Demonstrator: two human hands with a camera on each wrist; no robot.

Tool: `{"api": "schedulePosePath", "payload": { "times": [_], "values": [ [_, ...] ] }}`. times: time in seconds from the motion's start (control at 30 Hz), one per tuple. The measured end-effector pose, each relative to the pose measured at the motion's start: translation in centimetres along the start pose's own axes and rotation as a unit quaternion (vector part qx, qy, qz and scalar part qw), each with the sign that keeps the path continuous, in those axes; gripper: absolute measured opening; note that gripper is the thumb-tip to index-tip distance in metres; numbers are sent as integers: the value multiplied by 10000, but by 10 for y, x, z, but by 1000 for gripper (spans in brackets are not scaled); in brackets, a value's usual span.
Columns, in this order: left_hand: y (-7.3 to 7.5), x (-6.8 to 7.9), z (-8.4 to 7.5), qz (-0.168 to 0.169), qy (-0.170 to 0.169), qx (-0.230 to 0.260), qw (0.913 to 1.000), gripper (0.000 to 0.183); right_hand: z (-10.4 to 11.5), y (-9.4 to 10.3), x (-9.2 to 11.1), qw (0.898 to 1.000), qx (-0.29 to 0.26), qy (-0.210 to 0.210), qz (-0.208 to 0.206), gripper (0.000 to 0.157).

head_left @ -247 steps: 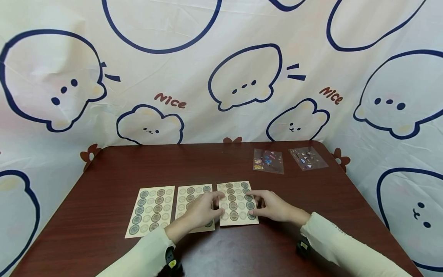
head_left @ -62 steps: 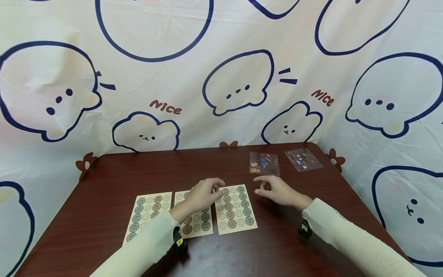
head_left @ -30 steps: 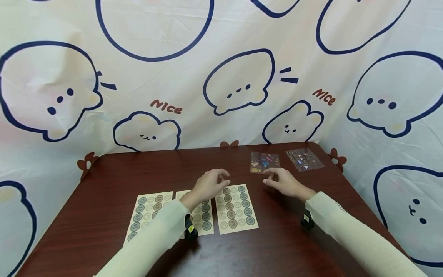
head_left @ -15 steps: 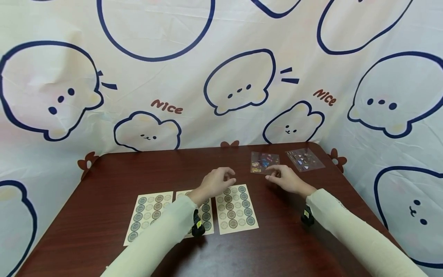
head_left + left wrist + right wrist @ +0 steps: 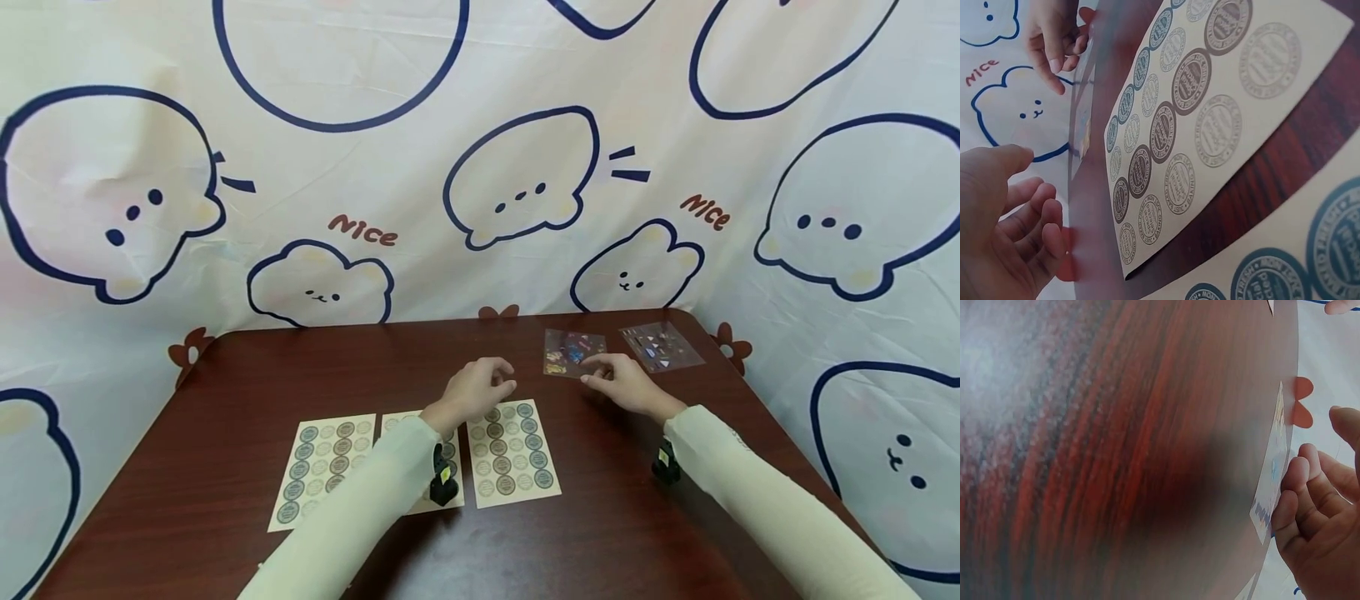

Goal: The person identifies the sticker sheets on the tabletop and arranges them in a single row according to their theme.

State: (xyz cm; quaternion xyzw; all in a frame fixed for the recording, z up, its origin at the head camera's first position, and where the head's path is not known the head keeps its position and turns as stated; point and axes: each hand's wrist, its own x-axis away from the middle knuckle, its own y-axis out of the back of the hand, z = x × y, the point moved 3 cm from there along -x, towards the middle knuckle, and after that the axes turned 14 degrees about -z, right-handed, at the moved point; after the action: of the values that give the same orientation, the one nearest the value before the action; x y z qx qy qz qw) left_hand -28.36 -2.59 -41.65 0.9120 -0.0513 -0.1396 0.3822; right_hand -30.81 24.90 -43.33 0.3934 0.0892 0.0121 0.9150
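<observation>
Loosely bent and holding nothing, my left hand [image 5: 474, 390] hovers just beyond the top edges of the middle and right sticker sheets. The right sticker sheet [image 5: 517, 454] is cream with rows of round green, brown and pale seals. My left arm covers much of the middle sticker sheet [image 5: 453, 448] and part of the left sticker sheet [image 5: 311, 467]. My right hand [image 5: 626, 383], also relaxed around nothing, is over the near right corner of a clear sticker packet [image 5: 558, 343] with small colourful pieces. In the right wrist view its fingers [image 5: 1297, 472] appear close to that packet; contact cannot be told.
A second clear packet [image 5: 663, 346] with small pieces lies at the table's far right corner. All of this rests on a dark red-brown wooden table [image 5: 360, 367]. A cloth printed with cartoon bears [image 5: 322, 283] hangs behind and along the sides.
Both hands have let go of the right sticker sheet's edges and moved away from the body. Most recently the left hand has drifted right, and the right hand has shifted slightly towards the clear packets.
</observation>
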Motion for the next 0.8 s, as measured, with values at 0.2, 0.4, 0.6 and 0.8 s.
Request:
{"api": "schedulePosePath", "payload": {
  "times": [0.2,0.4,0.6,0.8],
  "values": [
    [-4,-4,2,-11,-3,78,10000,33,-3,2,-2,10000,-37,-54,-33,40],
    [-7,-6,2,22,46,163,9999,32,-7,4,-3,10000,11,-51,-58,40],
    [-10,-7,0,89,124,222,9996,34,-9,6,-6,9999,-38,-84,-98,39],
    [-16,-9,-5,140,231,265,9993,34,-13,7,-8,9999,-13,-84,-88,40]
  ]
}}
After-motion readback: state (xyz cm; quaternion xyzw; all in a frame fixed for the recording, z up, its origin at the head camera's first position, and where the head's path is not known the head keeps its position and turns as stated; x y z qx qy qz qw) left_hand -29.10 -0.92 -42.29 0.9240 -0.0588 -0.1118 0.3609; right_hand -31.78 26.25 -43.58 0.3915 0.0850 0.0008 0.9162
